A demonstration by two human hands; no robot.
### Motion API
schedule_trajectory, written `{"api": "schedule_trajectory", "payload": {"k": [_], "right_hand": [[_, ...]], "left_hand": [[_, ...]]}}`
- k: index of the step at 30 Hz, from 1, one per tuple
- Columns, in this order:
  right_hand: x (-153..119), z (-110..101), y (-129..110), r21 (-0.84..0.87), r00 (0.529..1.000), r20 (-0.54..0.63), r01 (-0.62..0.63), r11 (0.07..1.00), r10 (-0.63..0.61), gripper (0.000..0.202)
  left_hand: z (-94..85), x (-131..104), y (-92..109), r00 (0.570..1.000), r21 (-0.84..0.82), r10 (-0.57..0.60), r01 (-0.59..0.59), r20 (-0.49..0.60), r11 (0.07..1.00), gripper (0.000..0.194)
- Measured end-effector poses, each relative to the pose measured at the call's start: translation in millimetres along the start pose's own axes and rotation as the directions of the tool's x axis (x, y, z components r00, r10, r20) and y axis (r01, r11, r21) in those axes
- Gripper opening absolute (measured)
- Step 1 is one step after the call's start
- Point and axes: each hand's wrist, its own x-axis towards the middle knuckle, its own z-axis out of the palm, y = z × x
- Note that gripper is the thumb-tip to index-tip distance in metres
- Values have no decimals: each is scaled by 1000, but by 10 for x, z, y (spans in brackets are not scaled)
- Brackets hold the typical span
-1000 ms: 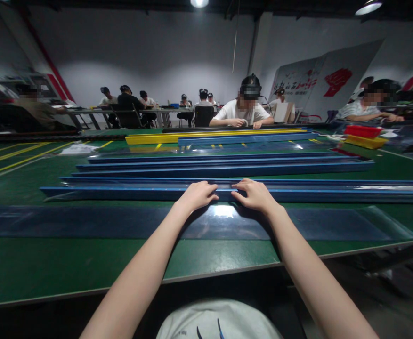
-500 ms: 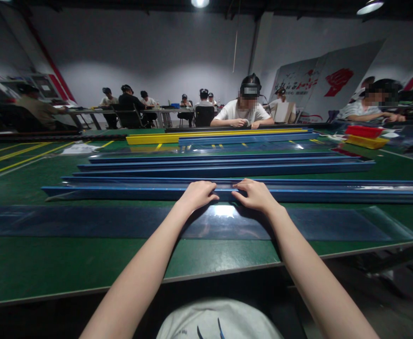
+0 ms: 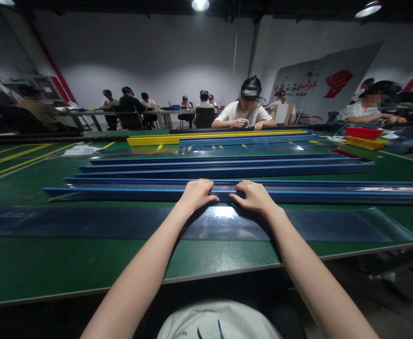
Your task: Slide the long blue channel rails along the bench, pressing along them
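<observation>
A long blue channel strip (image 3: 121,193) lies across the green table in front of me, open side up. My left hand (image 3: 198,192) grips its near wall, thumb on the outside and fingers curled over into the channel. A short way to the right, my right hand (image 3: 252,194) holds the same wall in the same manner. The fingertips of both hands are partly hidden inside the channel. Nearer to me, under my wrists, a clear plastic sheet (image 3: 96,223) lies flat on the table.
Behind the held strip lie more blue channel strips (image 3: 227,168) and a yellow strip (image 3: 149,140). A red tray (image 3: 363,132) sits on a yellow tray (image 3: 367,142) at the right. Across the table sits a co-worker (image 3: 243,113). The table's front edge (image 3: 223,274) runs below my forearms.
Both hands keep their hold on the blue channel strip. My right thumb has shifted very slightly to the left; otherwise only a small camera shift shows.
</observation>
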Motion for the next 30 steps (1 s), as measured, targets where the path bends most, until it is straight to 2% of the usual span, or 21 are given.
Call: {"api": "schedule_trajectory", "payload": {"k": [30], "right_hand": [[3,-2,1,-4,1000,-5,3,1000,-3,36]], "left_hand": [[26,-9,-13,999,26,45,-45,-17,999,28]]}}
